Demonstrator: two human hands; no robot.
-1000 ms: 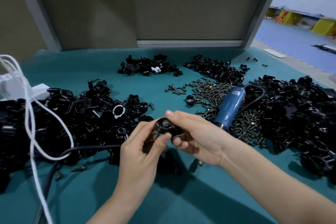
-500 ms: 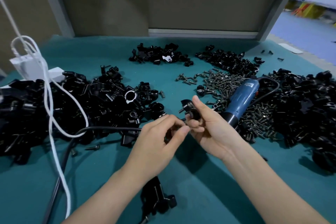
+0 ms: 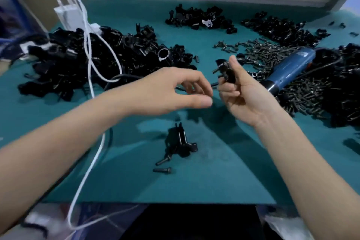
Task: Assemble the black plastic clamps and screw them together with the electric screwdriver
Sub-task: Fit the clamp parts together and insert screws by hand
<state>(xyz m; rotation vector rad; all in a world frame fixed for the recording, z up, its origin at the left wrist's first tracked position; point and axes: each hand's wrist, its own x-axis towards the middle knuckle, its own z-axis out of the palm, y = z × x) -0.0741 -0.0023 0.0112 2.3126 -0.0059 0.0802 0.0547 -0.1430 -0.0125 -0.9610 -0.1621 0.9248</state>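
My right hand (image 3: 243,95) pinches a black plastic clamp (image 3: 225,70) with a screw sticking out of it, held above the teal mat. My left hand (image 3: 171,89) hovers just left of it, fingers loosely curved and holding nothing. The blue electric screwdriver (image 3: 290,70) lies on the screw pile (image 3: 272,52) to the right of my right hand. A black clamp part (image 3: 181,142) lies on the mat in front of me, with two loose screws (image 3: 162,165) beside it.
Big heaps of black clamp parts lie at the left (image 3: 87,58), far right (image 3: 342,87) and back (image 3: 198,17). A white cord (image 3: 91,68) and a black cable (image 3: 120,79) cross the left side. A white power block (image 3: 68,15) stands at the back left.
My left hand has let go of the clamp and drawn slightly away to the left. My right hand alone keeps the clamp. The camera has tilted down, showing the near mat edge.
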